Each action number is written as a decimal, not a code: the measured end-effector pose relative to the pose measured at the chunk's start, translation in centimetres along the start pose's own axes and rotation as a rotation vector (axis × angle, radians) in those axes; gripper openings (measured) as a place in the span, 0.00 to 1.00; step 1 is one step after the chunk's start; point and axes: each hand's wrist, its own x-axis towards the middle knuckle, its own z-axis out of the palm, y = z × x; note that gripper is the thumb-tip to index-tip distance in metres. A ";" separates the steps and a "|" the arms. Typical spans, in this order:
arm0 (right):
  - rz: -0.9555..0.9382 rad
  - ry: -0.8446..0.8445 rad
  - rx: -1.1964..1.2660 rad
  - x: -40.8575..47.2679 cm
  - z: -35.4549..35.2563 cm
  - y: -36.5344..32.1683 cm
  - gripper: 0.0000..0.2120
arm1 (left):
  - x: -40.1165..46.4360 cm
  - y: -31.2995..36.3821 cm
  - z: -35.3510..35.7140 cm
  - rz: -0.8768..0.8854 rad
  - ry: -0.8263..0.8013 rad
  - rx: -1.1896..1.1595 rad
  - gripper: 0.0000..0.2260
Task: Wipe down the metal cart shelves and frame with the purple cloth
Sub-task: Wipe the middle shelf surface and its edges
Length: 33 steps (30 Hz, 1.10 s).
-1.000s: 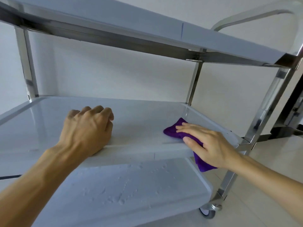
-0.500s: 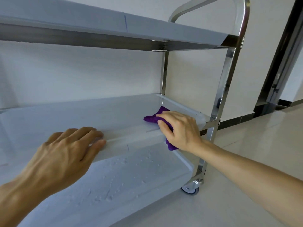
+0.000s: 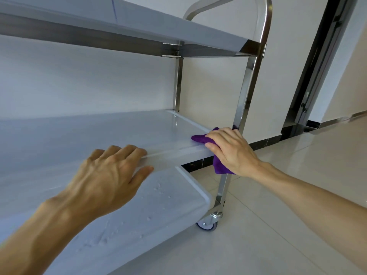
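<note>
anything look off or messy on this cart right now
Only the bottom shelf: scattered droplets or bubbly specks mark its surface, unlike the smooth middle shelf where the right hand presses the purple cloth. Nothing looks bent or damaged.

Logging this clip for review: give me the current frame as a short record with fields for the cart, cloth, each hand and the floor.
cart: metal, three shelves, upright post, caster at the near right corner
cloth: purple, draped over the right front corner of the middle shelf, one end hanging below the edge
right hand: presses the cloth onto that corner
left hand: rests on the middle shelf's front edge, fingers over the lip
bottom shelf: speckled with droplets
floor: pale tiles
</note>
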 end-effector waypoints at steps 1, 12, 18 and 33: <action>0.042 0.042 0.028 0.0 -0.6 0.6 0.16 | 0.6 0.8 0.2 0.015 -0.009 0.004 0.30; 0.979 0.844 0.718 -0.3 -2.6 7.1 0.14 | 4.2 4.7 3.7 0.071 0.003 0.073 0.23; 1.019 0.634 1.017 -0.8 5.7 2.9 0.11 | 4.3 4.5 5.1 0.101 0.113 0.207 0.22; 0.947 0.079 0.861 -11.5 15.9 0.6 0.17 | 4.0 3.7 6.7 0.154 0.281 0.302 0.19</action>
